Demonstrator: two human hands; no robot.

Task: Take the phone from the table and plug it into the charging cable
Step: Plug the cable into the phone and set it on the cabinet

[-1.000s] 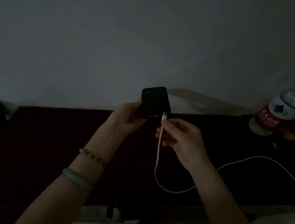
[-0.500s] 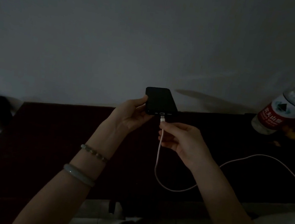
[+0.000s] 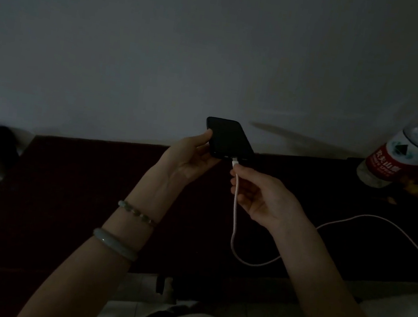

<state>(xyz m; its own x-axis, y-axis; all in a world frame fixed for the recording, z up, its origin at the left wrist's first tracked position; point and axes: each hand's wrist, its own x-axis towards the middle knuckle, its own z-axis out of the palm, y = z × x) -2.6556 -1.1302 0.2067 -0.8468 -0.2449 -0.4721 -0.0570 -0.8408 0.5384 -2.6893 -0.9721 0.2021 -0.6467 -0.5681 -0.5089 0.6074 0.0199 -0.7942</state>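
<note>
While left hand [image 3: 189, 155] fingers clasp phone [image 3: 228, 139], right hand [image 3: 259, 195] fingers pinch charging cable [image 3: 234, 215] plug at its port.

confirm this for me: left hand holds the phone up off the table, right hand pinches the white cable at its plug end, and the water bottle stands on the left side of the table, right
Not quite. The water bottle stands at the right side of the table, as the head view shows. The rest holds: the left hand holds the phone up, and the right hand pinches the white cable near its plug end.
</note>
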